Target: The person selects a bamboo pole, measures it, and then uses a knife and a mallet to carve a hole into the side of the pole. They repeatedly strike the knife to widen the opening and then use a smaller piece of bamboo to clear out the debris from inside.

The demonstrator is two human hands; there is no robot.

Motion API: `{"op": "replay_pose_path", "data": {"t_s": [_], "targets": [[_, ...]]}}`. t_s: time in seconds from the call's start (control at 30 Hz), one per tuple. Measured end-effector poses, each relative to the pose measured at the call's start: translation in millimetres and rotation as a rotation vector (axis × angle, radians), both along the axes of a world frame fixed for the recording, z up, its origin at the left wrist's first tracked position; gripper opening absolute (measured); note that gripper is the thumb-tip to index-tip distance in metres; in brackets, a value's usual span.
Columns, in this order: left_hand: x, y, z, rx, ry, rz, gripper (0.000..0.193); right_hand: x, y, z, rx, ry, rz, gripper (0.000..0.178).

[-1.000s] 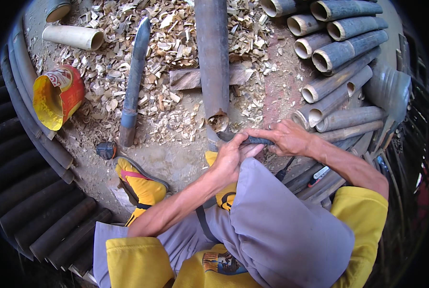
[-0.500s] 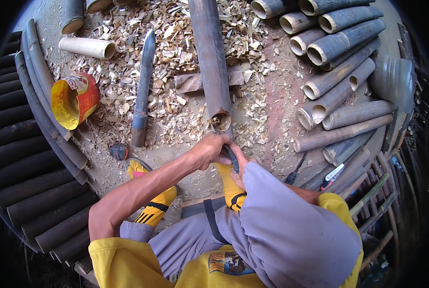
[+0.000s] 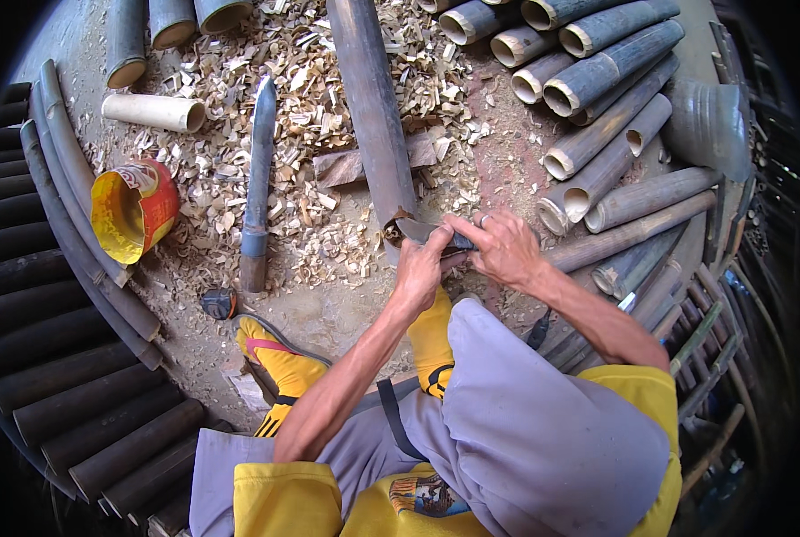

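A long dark bamboo pole (image 3: 370, 107) slopes toward me, its near end resting in front of my hands. The grey blade of a knife (image 3: 420, 232) lies across that cut end, at the rim. My right hand (image 3: 504, 248), with a ring on one finger, is closed around the knife's dark handle. My left hand (image 3: 420, 268) is closed at the near side of the blade, its thumb and fingers pressed against the knife close to the handle. Its lower fingers are partly hidden, and so is the rim under the blade.
A wooden block (image 3: 342, 167) props the pole amid wood shavings (image 3: 306, 98). Left of it lie a long bladed tool (image 3: 257, 179), a pale bamboo tube (image 3: 154, 112) and a yellow-red container (image 3: 136, 210). Cut bamboo tubes (image 3: 615, 80) are piled right; dark poles (image 3: 86, 407) line the left.
The knife has come up from beside my knee onto the pole's end. My right forearm has swung out to the right, and my left arm has drawn in. The view has shifted slightly.
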State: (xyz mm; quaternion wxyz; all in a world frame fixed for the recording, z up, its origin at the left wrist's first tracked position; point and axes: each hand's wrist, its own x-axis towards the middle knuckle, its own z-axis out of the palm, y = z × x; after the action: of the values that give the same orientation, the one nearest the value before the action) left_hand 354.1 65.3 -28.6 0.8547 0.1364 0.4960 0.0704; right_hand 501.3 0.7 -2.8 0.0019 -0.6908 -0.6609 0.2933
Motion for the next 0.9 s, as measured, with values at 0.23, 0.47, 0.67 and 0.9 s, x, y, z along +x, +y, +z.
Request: {"op": "replay_pose_path", "data": {"t_s": [0.23,0.47,0.67,0.9], "targets": [[3.3,-14.6,-12.0,-0.215,-0.380,0.531,0.036,20.8,68.5,22.0,0.095,-0.259,0.513,0.026],[-8.3,-1.6,-8.6,-0.379,-0.580,0.675,0.040,-12.9,107.2,33.1,0.061,-0.395,0.640,0.023],[-4.7,23.1,9.4,-0.078,0.020,-0.209,0.033,-17.3,12.6,40.1,-0.271,0.078,-0.278,0.038],[-23.5,5.7,-4.1,-0.258,-0.340,0.297,0.040,-16.1,64.6,51.2,-0.107,-0.235,0.208,0.028]]}}
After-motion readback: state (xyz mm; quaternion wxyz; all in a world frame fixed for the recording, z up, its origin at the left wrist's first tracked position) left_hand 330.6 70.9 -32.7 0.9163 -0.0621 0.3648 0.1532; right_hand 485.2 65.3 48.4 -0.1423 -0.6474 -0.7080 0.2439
